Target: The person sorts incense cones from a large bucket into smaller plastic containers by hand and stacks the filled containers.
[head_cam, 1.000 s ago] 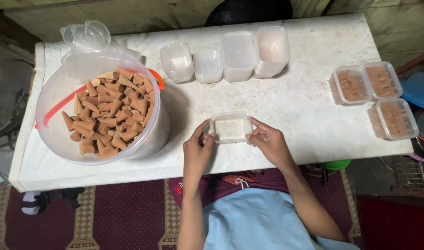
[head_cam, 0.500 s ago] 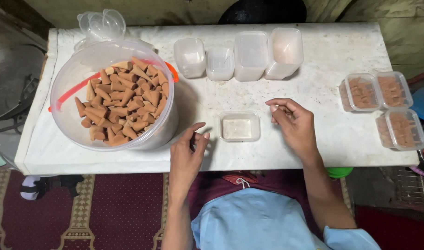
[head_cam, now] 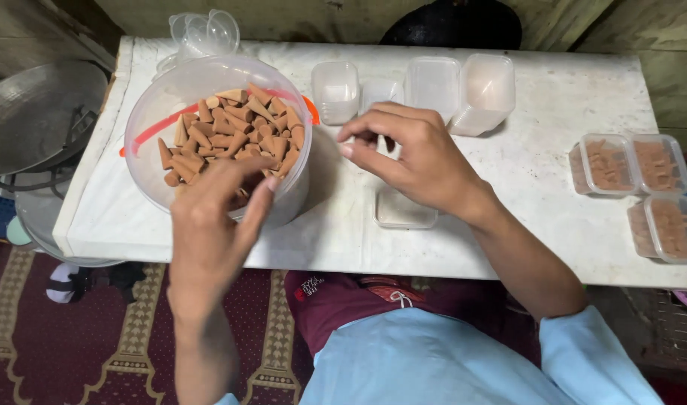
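A large clear plastic bucket (head_cam: 171,97) full of brown cone-shaped pieces (head_cam: 231,131) stands on the left of the white table (head_cam: 553,97). My left hand (head_cam: 212,225) hovers at the bucket's near rim, fingers apart, holding nothing that I can see. My right hand (head_cam: 411,154) is raised over the table's middle, fingers spread and pointing left toward the bucket, empty. Under its wrist lies a small clear rectangular box (head_cam: 403,214), open and empty, near the table's front edge.
Several empty clear boxes (head_cam: 433,86) stand in a row at the back. Three lidded boxes filled with brown cones (head_cam: 636,165) sit at the right edge. A crumpled clear bag (head_cam: 201,30) lies behind the bucket. A metal pan (head_cam: 36,112) is left of the table.
Both hands have let go of the small box and left it on the table. My left hand rose to the bucket's rim; my right hand swung left and up over the box.
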